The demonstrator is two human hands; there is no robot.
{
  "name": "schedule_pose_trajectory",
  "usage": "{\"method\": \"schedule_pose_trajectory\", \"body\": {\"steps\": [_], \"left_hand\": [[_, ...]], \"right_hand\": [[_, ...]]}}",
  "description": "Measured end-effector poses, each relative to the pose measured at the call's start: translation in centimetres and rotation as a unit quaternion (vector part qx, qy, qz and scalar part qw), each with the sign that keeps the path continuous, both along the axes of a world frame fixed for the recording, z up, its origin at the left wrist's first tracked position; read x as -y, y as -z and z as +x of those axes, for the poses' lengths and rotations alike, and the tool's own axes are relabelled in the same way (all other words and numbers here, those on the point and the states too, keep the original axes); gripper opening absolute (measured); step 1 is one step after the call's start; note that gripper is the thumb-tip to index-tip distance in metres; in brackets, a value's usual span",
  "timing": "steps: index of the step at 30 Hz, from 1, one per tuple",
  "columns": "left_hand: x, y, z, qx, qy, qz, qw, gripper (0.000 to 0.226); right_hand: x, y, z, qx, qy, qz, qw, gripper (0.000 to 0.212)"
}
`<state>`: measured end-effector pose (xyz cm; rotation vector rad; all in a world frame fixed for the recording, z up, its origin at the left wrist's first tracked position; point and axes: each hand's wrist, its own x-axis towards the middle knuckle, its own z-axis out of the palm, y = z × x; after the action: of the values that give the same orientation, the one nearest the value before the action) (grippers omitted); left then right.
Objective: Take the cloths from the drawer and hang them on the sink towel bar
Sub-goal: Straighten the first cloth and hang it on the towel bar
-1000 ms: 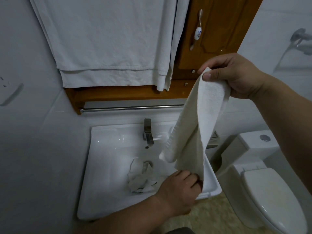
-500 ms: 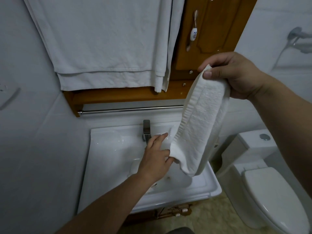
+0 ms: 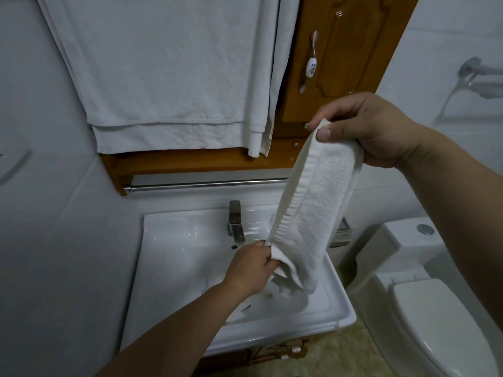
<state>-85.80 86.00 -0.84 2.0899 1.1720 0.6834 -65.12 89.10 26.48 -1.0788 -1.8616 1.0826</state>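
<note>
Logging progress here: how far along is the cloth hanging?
Done: one white cloth has been fetched. In hand: right hand pinches its top, left hand grips its bottom, above the sink. Left: the towel bar shows nothing hung yet, so draping remains.

A home bathroom: sink (image 3: 168, 240), toilet (image 3: 424, 308), hanging towel (image 3: 168, 63).
</note>
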Motion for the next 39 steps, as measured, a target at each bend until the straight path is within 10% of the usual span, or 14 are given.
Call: {"method": "schedule_pose_trajectory", "body": {"steps": [14, 39], "left_hand": [[-1.8, -0.4, -4.6, -0.041, -0.077, 0.272, 0.958, 0.026], [-4.1, -3.5, -6.6, -0.039, -0.07, 0.436, 0.896, 0.027]], "right_hand": [[-2.1, 3.4, 3.3, 0.013, 0.325, 0.003, 0.946, 0.003], [-5.5, 5.8, 3.2, 0.011, 0.342, -0.025, 0.939, 0.011]]}}
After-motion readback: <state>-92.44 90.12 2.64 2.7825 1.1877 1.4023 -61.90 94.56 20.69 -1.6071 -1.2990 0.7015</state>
